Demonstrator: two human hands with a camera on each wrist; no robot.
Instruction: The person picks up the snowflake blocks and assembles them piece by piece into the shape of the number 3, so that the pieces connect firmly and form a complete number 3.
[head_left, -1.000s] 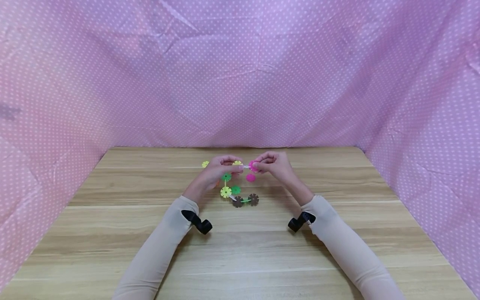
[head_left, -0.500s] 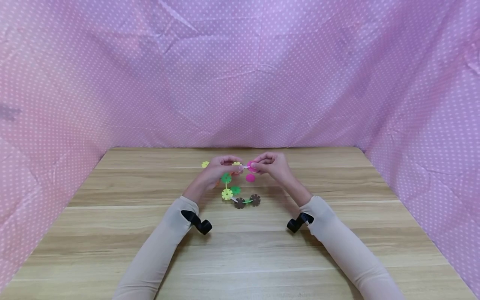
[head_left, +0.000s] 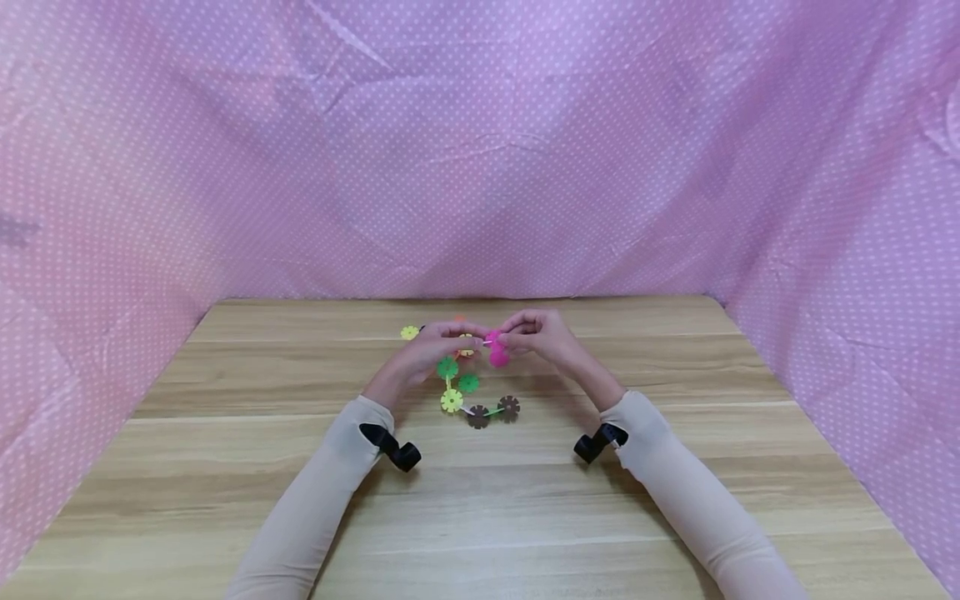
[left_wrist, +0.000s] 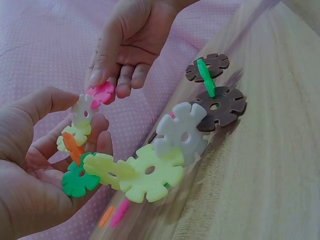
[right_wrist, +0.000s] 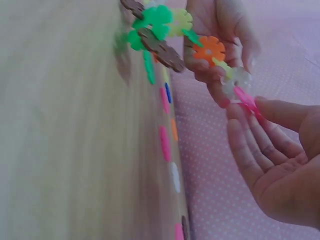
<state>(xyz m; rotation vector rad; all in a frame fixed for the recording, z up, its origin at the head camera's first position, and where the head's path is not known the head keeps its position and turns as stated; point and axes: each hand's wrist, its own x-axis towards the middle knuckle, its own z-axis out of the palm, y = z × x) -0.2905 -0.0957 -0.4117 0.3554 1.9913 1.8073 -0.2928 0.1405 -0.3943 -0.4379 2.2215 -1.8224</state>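
"How far along is it?"
"Well on, I'd judge: a chain of notched discs (left_wrist: 140,185) is linked up, curving from the left hand (head_left: 429,352) to a brown disc (head_left: 513,407) at its four o'clock."
"And the fingers?"
"Thumb and fingers of the left hand close round a white disc (left_wrist: 80,106) near the chain's other end; the right hand (head_left: 549,338) pinches a pink disc (left_wrist: 102,92), at nine o'clock from it. The two discs meet at their edges — whether the slots are fully seated, I can't tell."
"What's left, then?"
"That joint, probably. Other pieces lie apart on the table (head_left: 480,517) — a yellow disc (head_left: 408,332) at ten o'clock from the left hand, a green disc (head_left: 468,383) between four and five. Whether those belong in it, nothing shows."
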